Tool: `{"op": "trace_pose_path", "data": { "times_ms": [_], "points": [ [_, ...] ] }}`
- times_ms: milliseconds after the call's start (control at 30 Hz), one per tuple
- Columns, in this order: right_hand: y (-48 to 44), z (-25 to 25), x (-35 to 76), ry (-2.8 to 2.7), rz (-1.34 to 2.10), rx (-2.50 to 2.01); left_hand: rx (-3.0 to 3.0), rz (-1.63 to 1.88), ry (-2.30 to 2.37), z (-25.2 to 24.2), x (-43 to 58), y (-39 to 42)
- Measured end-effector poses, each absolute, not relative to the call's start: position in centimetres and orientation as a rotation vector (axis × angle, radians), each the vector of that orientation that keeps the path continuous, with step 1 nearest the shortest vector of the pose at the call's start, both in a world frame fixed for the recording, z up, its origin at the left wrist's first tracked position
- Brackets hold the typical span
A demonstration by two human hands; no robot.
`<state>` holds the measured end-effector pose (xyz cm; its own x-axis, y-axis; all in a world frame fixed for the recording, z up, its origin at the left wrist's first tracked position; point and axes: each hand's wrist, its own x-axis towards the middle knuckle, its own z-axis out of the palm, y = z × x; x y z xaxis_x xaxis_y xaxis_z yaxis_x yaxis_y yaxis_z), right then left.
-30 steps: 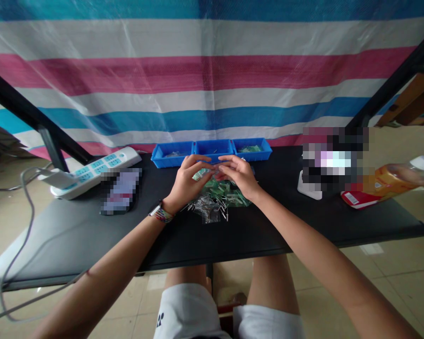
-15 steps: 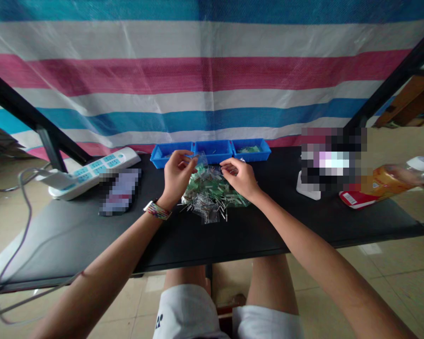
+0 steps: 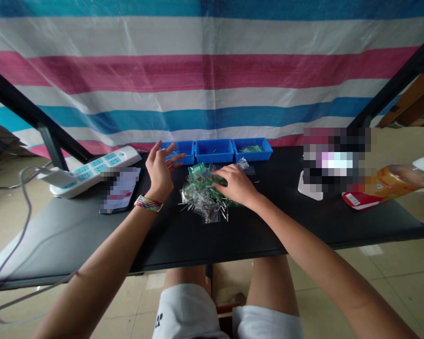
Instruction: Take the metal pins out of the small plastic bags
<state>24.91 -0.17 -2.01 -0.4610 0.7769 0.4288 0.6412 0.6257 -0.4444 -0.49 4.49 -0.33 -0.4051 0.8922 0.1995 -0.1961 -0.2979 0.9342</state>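
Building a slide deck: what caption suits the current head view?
Right hand at a pile of small parts and clear bags, left hand open near blue trays.

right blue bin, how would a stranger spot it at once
On the black table, find the row of three blue bins before the striped sheet. The right blue bin is at the row's right end, set apart by its green contents.

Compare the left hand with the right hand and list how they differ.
- Place: the left hand is in front of the left blue bin; the right hand is at the pile of small bags.
- Pose: the left hand's fingers are spread; the right hand's are bent and closer together.
- Wrist: the left hand's wears a colorful band; the right hand's shows none.

Both are ungloved.
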Motion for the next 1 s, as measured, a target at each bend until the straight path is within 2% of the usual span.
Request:
{"op": "trace_pose_path", "data": {
  "times_ms": [267, 767, 900, 1000],
  "points": [
    [-0.1, -2.0, 24.5, -2.185, 0.314, -1.160, 1.225, 1.751, 1.182, -0.6, 0.4, 4.1],
    [-0.5, -1.7, 23.1, -2.120, 0.082, -1.261, 1.710, 1.624, 1.136, -0.3, 2.5, 2.2],
    [0.2, -1.8, 23.5, -2.005, 0.181, -1.169, 1.831, 1.529, 1.144, -0.5, 2.7, 1.7],
    [1.0, -1.8, 23.7, -1.809, 0.396, -1.081, 1.937, 1.442, 1.125, -0.5, 2.8, 1.5]
  ]
}}
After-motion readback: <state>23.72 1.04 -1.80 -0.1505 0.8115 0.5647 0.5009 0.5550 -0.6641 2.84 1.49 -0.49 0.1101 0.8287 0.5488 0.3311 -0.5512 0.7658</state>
